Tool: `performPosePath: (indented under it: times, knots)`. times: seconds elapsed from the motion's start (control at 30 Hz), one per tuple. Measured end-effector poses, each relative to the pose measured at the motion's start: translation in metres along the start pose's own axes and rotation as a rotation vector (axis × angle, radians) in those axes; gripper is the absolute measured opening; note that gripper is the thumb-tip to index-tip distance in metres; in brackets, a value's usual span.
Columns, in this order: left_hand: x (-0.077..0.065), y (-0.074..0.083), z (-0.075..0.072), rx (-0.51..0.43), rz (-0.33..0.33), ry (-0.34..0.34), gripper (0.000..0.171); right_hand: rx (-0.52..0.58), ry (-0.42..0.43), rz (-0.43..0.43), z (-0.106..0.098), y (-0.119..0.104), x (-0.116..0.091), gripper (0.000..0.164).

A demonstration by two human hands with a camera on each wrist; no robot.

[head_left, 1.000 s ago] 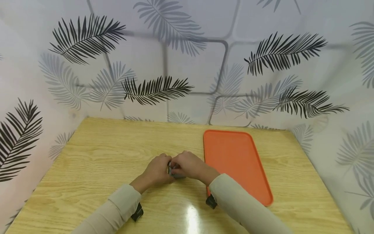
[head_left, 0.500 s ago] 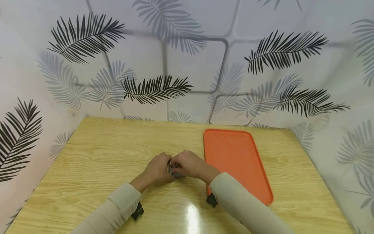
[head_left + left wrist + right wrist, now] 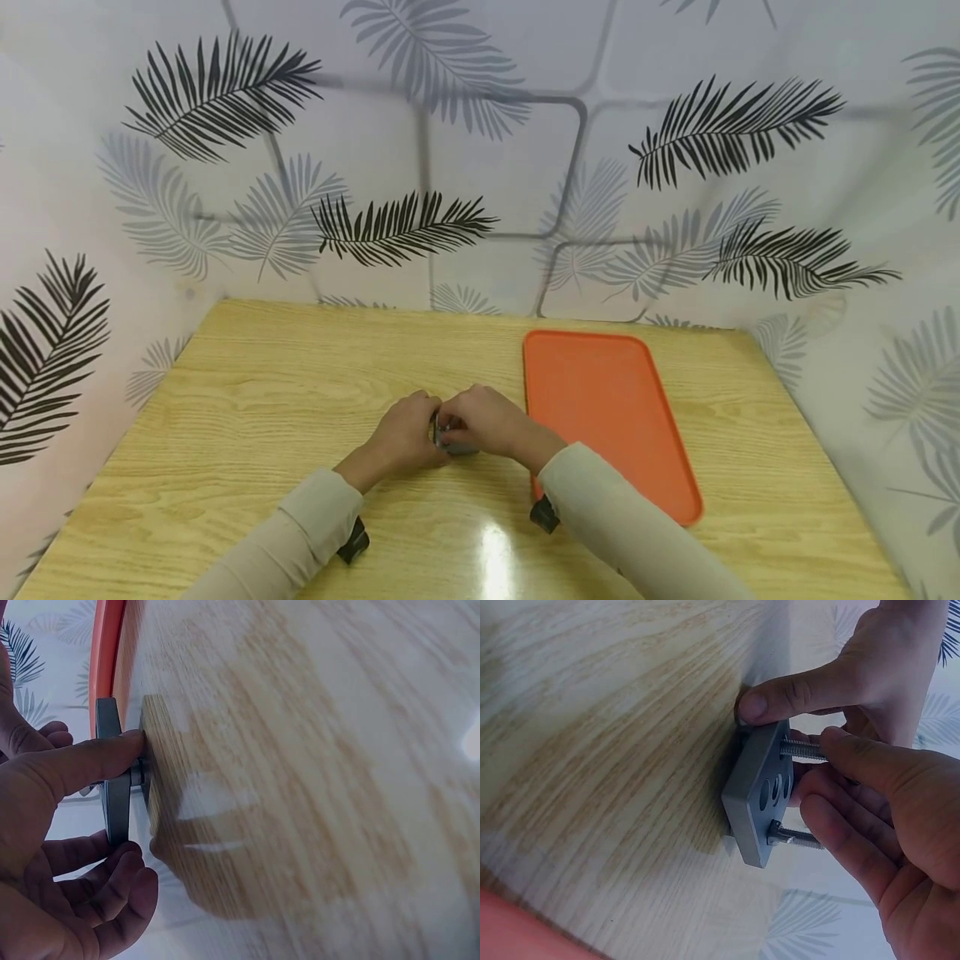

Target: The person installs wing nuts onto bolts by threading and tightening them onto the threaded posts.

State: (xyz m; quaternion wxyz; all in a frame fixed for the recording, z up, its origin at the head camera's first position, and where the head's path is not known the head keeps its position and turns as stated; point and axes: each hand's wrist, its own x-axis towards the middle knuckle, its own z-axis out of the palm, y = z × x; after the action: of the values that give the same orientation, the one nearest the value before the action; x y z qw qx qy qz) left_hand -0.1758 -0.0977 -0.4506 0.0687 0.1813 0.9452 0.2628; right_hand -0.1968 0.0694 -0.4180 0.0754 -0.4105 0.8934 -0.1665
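A grey metal plate point(image 3: 754, 825) with several holes stands on edge just over the table. Two threaded bolts stick out of one face: an upper bolt point(image 3: 802, 750) and a lower bolt point(image 3: 801, 839). My left hand point(image 3: 408, 435) grips the plate; in the left wrist view its thumb point(image 3: 90, 761) presses near a bolt head on the other side, with fingers curled at the plate's lower edge. My right hand point(image 3: 486, 422) pinches the free end of the upper bolt between thumb and fingers. Whether a small part sits between those fingertips is hidden.
An orange tray point(image 3: 603, 408) lies on the wooden table point(image 3: 300, 358), to the right of the hands and partly under the right forearm. Behind the table rises a leaf-patterned wall point(image 3: 480, 167). Light glares off the table's front.
Both hands and the plate stay in nearly the same place. The right fingers shift only very slightly at the bolt.
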Motion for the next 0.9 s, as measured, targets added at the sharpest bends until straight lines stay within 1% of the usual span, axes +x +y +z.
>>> performPosePath:
  times: [0.1,0.2,0.37,0.57,0.7,0.83,0.9]
  knots:
    - [-0.0001,-0.0001,0.0000,-0.007,0.005,0.001,0.035,0.013,-0.003,-0.004,-0.0015,-0.0007,-0.0003,0.014]
    - [0.0002,-0.0007,0.0005,-0.006,0.012,0.007,0.036,-0.004,-0.003,-0.004,-0.0025,-0.0019,-0.0003,0.015]
    - [0.0007,-0.0007,0.0008,-0.008,-0.002,0.003,0.036,-0.033,0.005,0.029,-0.0016,-0.0038,0.0000,0.017]
    - [0.0006,0.0007,0.0010,0.011,0.004,0.018,0.039,-0.035,0.010,0.052,-0.0018,-0.0020,-0.0028,0.023]
    - [0.0014,-0.0005,0.0022,0.011,-0.007,0.019,0.042,-0.010,0.011,0.031,-0.0026,0.0012,-0.0049,0.017]
    - [0.0014,0.0002,0.0012,-0.002,-0.019,0.011,0.043,0.036,-0.009,-0.006,-0.0034,0.0037,-0.0044,0.007]
    - [0.0019,0.0009,0.0009,0.001,-0.028,-0.001,0.046,0.039,-0.011,-0.014,-0.0041,0.0054,-0.0040,0.008]
